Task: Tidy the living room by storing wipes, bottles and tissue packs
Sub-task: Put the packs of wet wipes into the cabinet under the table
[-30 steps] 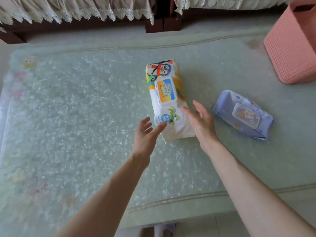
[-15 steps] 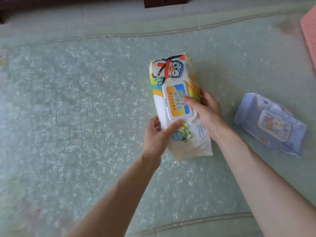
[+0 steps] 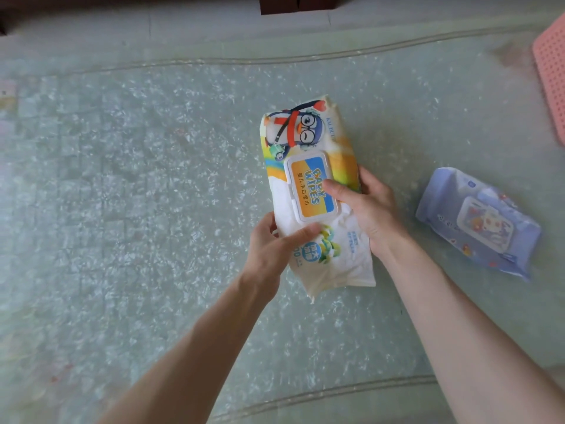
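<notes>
Across the whole view the pale green bench (image 3: 128, 185) is spreading, its left and near edges running out of frame. At the right edge a pink perforated basket (image 3: 552, 75) is showing only a cut-off corner. Mid-bench, the white baby wipes pack (image 3: 308, 139) is lying lengthwise, both hands clamping it: the left hand (image 3: 269, 249) is pinching its near left side, the right hand (image 3: 371, 209) is wrapping its right side, thumb on the lid, fingers hiding underneath. Well apart to the right, a blue wipes pack (image 3: 477, 221) is lying blurred, its label illegible.
</notes>
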Demonstrator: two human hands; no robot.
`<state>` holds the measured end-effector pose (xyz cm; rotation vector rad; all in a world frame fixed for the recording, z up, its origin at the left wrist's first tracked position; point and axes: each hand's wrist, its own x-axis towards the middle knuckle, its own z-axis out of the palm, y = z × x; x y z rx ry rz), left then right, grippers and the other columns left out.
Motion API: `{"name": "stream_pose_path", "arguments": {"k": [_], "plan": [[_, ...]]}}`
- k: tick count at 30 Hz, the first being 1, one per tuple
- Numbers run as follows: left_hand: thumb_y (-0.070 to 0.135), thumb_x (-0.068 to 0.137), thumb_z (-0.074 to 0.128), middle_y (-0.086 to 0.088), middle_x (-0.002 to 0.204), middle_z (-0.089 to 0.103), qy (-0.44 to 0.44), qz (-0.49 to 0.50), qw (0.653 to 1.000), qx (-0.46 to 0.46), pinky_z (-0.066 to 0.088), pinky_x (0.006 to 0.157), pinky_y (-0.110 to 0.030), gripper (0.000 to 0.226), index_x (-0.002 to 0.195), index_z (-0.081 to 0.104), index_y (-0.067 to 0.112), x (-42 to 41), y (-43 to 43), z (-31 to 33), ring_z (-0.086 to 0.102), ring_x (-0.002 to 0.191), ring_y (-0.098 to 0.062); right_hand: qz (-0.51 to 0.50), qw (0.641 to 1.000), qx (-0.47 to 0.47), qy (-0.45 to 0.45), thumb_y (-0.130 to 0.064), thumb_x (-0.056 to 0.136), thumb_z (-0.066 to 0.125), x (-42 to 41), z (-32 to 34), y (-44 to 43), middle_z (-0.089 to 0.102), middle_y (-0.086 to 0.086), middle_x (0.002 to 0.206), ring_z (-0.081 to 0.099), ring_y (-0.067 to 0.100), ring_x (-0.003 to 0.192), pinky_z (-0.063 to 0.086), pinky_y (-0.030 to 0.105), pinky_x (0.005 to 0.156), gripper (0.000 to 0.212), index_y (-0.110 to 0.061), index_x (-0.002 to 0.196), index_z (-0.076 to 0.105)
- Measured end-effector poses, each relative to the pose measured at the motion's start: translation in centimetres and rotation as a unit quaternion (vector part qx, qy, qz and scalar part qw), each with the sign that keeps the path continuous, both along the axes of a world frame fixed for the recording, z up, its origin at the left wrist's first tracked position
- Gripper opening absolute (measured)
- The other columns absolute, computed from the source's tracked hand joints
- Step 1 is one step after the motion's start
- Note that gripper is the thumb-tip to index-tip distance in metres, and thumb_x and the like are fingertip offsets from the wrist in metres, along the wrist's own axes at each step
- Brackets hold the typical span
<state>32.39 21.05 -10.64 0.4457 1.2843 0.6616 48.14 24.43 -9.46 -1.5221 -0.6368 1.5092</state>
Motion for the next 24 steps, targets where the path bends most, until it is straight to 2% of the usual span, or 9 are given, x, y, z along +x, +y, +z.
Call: {"name": "stream_pose_path", "arguments": {"k": [5,9,14,18,21,24], "plan": [[0.013,0.058,0.084,-0.017,0.11,0.071,0.001,0.027,0.999,0.023,0.055,0.087,-0.051,0.065,0.118,0.061,0.001,-2.0,-3.2,1.7,0.068,0.101,-0.038,0.009,0.999,0.03,0.013,-0.006,0.073,0.079,-2.1,1.5,-2.8,0.076,0.004,0.096,0.074,0.022,0.086,0.059,0.031,0.067,0.034,-0.018,0.104,0.07],[0.013,0.054,0.086,-0.016,0.105,0.073,0.008,0.048,0.998,0.037,0.058,0.08,-0.046,0.067,0.115,0.062,0.001,-4.2,-7.0,3.1,0.07,0.096,-0.037,0.017,0.999,0.041,0.019,-0.008,0.073,0.079,-4.4,2.6,-6.4,0.076,0.006,0.098,0.073,0.027,0.091,0.059,0.043,0.08,0.035,-0.015,0.106,0.069],[0.016,0.055,0.087,-0.015,0.107,0.073,0.023,0.067,0.996,0.06,0.058,0.08,-0.045,0.067,0.117,0.064,0.005,-8.1,-15.4,4.9,0.071,0.096,-0.034,0.061,0.997,0.052,0.013,-0.01,0.074,0.079,-8.6,4.4,-13.6,0.076,0.006,0.099,0.072,0.027,0.092,0.057,0.045,0.085,0.034,-0.015,0.105,0.069],[0.019,0.056,0.083,-0.014,0.107,0.073,0.033,0.097,0.993,0.058,0.056,0.07,-0.035,0.062,0.114,0.066,0.006,-11.0,-21.2,5.6,0.072,0.091,-0.031,0.09,0.995,0.046,0.016,-0.009,0.074,0.079,-11.7,4.7,-18.6,0.076,0.004,0.097,0.073,0.024,0.09,0.059,0.038,0.08,0.031,-0.017,0.103,0.07],[0.019,0.054,0.083,-0.014,0.107,0.073,0.045,0.108,0.991,0.062,0.057,0.073,-0.037,0.063,0.113,0.067,0.007,-13.8,-24.8,5.7,0.072,0.092,-0.032,0.107,0.993,0.051,0.016,-0.011,0.075,0.079,-14.7,4.4,-22.0,0.077,0.0,0.095,0.074,0.019,0.087,0.059,0.028,0.072,0.029,-0.018,0.102,0.07],[0.017,0.056,0.083,-0.015,0.108,0.072,0.052,0.114,0.99,0.059,0.057,0.078,-0.042,0.063,0.115,0.066,0.007,-16.1,-27.8,5.8,0.071,0.093,-0.035,0.115,0.992,0.047,0.017,-0.014,0.075,0.079,-17.0,4.2,-24.7,0.076,-0.001,0.096,0.073,0.018,0.088,0.059,0.028,0.074,0.031,-0.018,0.104,0.069]]}}
